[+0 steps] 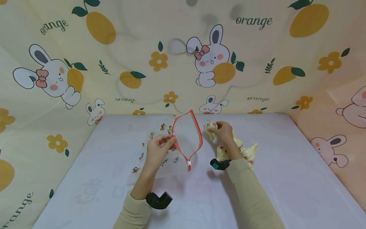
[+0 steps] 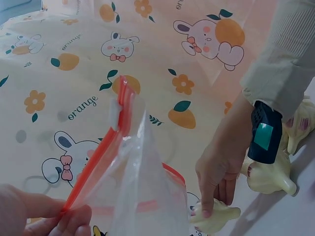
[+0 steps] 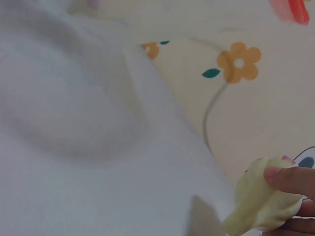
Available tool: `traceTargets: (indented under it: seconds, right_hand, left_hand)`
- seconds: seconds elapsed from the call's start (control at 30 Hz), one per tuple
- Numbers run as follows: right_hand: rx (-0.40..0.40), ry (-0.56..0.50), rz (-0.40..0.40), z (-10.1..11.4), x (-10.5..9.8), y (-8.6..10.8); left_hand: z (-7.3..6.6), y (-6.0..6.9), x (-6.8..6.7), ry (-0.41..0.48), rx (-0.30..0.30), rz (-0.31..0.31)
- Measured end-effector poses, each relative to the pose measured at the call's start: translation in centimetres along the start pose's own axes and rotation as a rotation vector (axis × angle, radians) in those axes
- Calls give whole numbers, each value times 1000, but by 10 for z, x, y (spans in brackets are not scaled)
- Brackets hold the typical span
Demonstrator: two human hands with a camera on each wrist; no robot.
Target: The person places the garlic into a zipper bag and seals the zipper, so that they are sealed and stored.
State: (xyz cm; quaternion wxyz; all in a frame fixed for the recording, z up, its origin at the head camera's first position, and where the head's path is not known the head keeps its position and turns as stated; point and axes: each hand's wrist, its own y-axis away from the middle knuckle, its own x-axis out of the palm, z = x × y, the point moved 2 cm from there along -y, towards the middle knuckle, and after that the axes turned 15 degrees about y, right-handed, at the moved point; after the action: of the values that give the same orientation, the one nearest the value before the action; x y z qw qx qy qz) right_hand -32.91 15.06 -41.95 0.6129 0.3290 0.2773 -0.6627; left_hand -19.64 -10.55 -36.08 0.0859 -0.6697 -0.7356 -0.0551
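Note:
My left hand pinches the left rim of a clear zip bag printed with small coloured figures. The bag's red zip edge gapes wide, and a white slider sits at its near end. To the right of the opening, my right hand grips a garlic bulb between thumb and fingers, apart from the bag. In the right wrist view the same garlic bulb shows its stem pointing down and left. More garlic bulbs lie beneath and beside the right forearm, partly hidden by it.
A pale table extends under both arms. Behind it and at the sides hangs a cloth printed with rabbits and oranges. Each wrist wears a black camera, the left one near the sleeve cuff.

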Motion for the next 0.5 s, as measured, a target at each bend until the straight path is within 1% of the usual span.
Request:
traceTargets:
  seconds: [0.17,0.27,0.43,0.5]
  right_hand:
    - [-33,-22,-17,4,-3,4]
    - [-51,-34,-30,7,-7,9]
    - [-43,-71,-20,13,-12,16]
    - [-44,-82,-17,15,-14,18]
  left_hand:
    - [0,1,0,7,-7,-8]
    - [1,1,0,12,-2,-7]
    - [0,-1,0,20,22,3]
    - [-1,0,0,18,22,3]
